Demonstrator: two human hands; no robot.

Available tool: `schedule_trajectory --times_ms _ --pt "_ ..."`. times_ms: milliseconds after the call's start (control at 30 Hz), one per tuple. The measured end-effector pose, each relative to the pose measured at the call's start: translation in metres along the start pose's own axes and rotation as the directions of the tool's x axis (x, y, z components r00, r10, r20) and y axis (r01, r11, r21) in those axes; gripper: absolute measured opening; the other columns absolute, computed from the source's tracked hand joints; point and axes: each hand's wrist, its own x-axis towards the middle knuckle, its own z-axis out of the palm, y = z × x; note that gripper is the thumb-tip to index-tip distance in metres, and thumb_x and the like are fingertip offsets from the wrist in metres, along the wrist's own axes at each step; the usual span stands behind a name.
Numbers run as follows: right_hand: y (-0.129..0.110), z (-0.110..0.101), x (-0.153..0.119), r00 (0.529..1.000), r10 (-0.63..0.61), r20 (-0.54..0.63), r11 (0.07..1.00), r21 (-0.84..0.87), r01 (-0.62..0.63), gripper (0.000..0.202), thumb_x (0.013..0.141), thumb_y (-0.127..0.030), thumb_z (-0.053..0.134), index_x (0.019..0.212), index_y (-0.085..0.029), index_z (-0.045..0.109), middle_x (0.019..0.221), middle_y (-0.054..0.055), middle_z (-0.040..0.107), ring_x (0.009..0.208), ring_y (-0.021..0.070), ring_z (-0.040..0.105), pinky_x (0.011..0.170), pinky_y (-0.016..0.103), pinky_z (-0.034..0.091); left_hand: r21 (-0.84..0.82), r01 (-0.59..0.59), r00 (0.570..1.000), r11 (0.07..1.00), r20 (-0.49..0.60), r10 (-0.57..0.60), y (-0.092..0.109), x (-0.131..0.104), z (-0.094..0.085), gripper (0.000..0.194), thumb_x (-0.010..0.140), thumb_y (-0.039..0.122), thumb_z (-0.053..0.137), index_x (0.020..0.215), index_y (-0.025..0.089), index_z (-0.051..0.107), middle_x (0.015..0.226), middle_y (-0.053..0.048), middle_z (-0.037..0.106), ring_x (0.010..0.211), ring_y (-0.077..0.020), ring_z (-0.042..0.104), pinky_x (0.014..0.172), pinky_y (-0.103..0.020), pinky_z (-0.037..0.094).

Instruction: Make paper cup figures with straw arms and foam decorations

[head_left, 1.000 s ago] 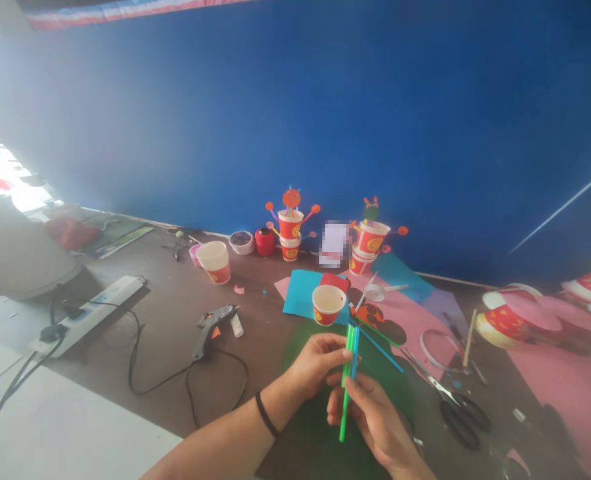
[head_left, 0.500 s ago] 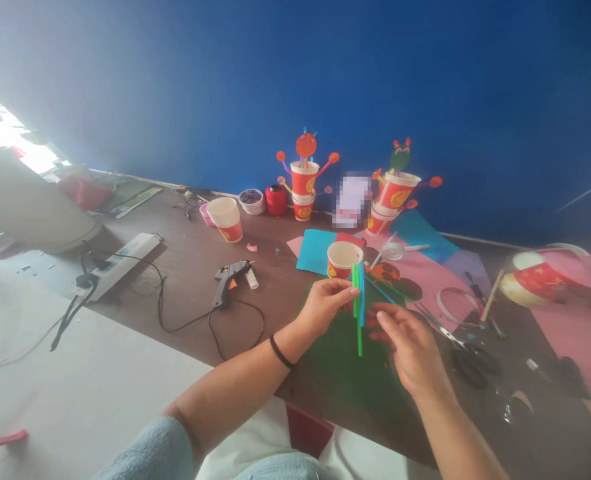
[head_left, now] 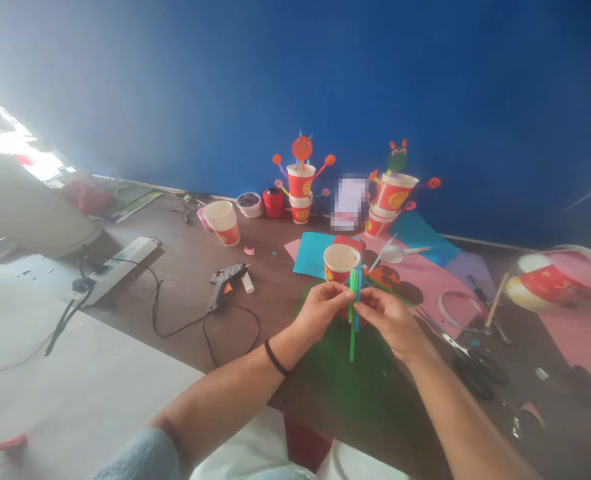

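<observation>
My left hand pinches a small bundle of green and blue drinking straws, held upright with one green straw hanging lower than the others. On the other side, my right hand has its thumb and fingers closed on the same straws. Just behind the straws stands a red and white paper cup. Under both hands lies a sheet of green paper. Beyond the cup are blue paper and a roll of white tape.
A glue gun with its cord and a power strip lie left. Stacked cups stand behind. Two cup figures stand by the blue wall. Scissors and pink paper are to the right.
My right hand has moved left and in to the straws, and its fingers have closed on them. My left hand keeps its pinch nearly in place.
</observation>
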Motion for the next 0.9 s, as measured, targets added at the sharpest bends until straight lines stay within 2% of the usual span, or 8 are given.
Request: schedule_trajectory --times_ms 133,233,333,533,700,900 --pt "0.0063 0.0004 -0.0055 0.998 -0.018 -0.054 1.000 0.018 0.019 0.028 0.074 -0.040 0.069 0.087 -0.016 0.061 0.071 0.002 0.064 0.061 0.0147 0.057 0.057 0.027 0.045 0.002 0.044 0.998 0.999 0.048 -0.044 0.0010 -0.0028 0.0012 0.033 0.071 0.041 0.070 0.077 0.011 0.058 0.062 0.002 0.056 0.052 -0.0063 0.051 0.050 -0.018 0.040" --pt "0.0074 0.0002 -0.0084 0.994 -0.040 -0.100 0.998 0.041 0.044 0.026 0.074 -0.039 0.069 0.085 -0.017 0.059 0.073 0.002 0.064 0.063 0.0148 0.057 0.058 0.026 0.045 0.017 0.075 0.992 0.997 0.101 -0.076 0.0001 -0.0055 0.0025 0.036 0.066 0.034 0.076 0.088 0.012 0.058 0.073 0.000 0.059 0.060 -0.0079 0.055 0.052 -0.017 0.042" --pt "0.0076 -0.0010 -0.0094 0.988 -0.056 -0.144 0.998 0.031 0.061 0.024 0.075 -0.039 0.068 0.083 -0.018 0.059 0.072 0.001 0.062 0.064 0.0141 0.056 0.059 0.025 0.044 0.033 0.078 0.987 0.996 0.140 -0.081 -0.0029 -0.0067 0.0039 0.039 0.062 0.029 0.079 0.089 0.013 0.057 0.077 0.000 0.060 0.064 -0.0085 0.056 0.052 -0.017 0.043" --pt "0.0071 -0.0007 -0.0088 0.989 -0.043 -0.143 0.998 0.039 0.049 0.019 0.077 -0.037 0.067 0.081 -0.019 0.061 0.073 -0.001 0.060 0.065 0.0128 0.055 0.058 0.023 0.044 0.035 0.084 0.988 0.996 0.130 -0.088 -0.0064 -0.0065 0.0031 0.039 0.061 0.029 0.080 0.087 0.014 0.054 0.073 0.002 0.058 0.062 -0.0084 0.056 0.051 -0.017 0.043" --pt "0.0092 -0.0021 -0.0073 0.984 -0.055 -0.167 0.994 0.084 0.070 0.019 0.077 -0.037 0.068 0.079 -0.019 0.060 0.070 -0.002 0.058 0.061 0.0116 0.052 0.056 0.023 0.043 0.060 0.101 0.989 0.993 0.106 -0.107 -0.0064 -0.0083 0.0032 0.039 0.060 0.034 0.080 0.084 0.012 0.056 0.069 0.001 0.058 0.061 -0.0090 0.055 0.053 -0.019 0.043" --pt "0.0118 -0.0076 -0.0073 0.987 -0.047 -0.151 0.997 0.061 0.057 0.019 0.078 -0.036 0.066 0.078 -0.019 0.059 0.063 -0.004 0.054 0.058 0.0109 0.050 0.055 0.023 0.042 0.113 0.098 0.989 0.989 0.099 -0.109 -0.0072 -0.0069 0.0036 0.038 0.062 0.038 0.077 0.080 0.011 0.058 0.070 0.000 0.060 0.059 -0.0090 0.055 0.052 -0.020 0.042"
